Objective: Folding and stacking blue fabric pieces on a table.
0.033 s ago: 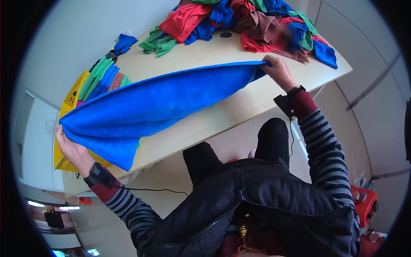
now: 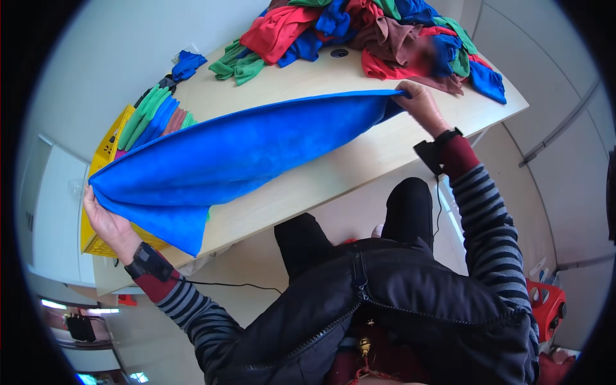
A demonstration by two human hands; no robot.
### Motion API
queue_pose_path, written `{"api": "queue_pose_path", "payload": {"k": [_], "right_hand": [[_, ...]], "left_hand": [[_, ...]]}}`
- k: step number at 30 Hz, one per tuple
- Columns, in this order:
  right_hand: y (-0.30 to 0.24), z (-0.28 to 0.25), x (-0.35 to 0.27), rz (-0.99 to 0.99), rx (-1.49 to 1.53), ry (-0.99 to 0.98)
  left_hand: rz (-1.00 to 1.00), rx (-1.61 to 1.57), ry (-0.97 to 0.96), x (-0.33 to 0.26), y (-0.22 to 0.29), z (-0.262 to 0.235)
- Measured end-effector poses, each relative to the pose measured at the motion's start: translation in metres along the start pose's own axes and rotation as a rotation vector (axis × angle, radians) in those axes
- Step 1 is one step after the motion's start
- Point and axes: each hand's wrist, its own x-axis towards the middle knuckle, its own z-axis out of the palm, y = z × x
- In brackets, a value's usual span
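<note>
A bright blue towel point(image 2: 244, 151) is stretched between my two hands above the table, its upper edge nearly straight and its lower part hanging in a fold. My left hand point(image 2: 110, 223) pinches one corner at the left, beside the yellow basket. At the right, higher up, my right hand point(image 2: 420, 106) grips the other end with closed fingers. Part of the towel's loose lower corner droops over the table's front edge.
A yellow basket point(image 2: 96, 242) at the left holds folded green, blue and brown cloths point(image 2: 154, 119). Loose red, blue, green and brown cloths point(image 2: 282, 32) are heaped along the back of the pale table point(image 2: 359, 163). A cable point(image 2: 224, 283) runs from my left wrist.
My right hand has shifted very slightly to the right with its end of the towel. My left hand has stayed in place.
</note>
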Motion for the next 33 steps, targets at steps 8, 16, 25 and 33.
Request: {"api": "queue_pose_path", "payload": {"k": [8,16,25,33], "right_hand": [[-0.046,-0.096,0.007,0.145,0.839,-0.242],[-0.015,-0.087,0.046,0.345,0.734,-0.16],[-0.012,-0.031,0.074,0.426,0.614,-0.094],[-0.102,0.045,0.046,0.414,0.838,-0.374]], "left_hand": [[-0.18,-0.006,-0.058,0.014,0.022,-0.007],[-0.22,0.005,-0.034,0.048,-0.091,0.024],[-0.121,0.387,-0.033,0.065,-0.205,-0.003],[-0.135,0.374,-0.074,-0.012,-0.218,0.09]]}}
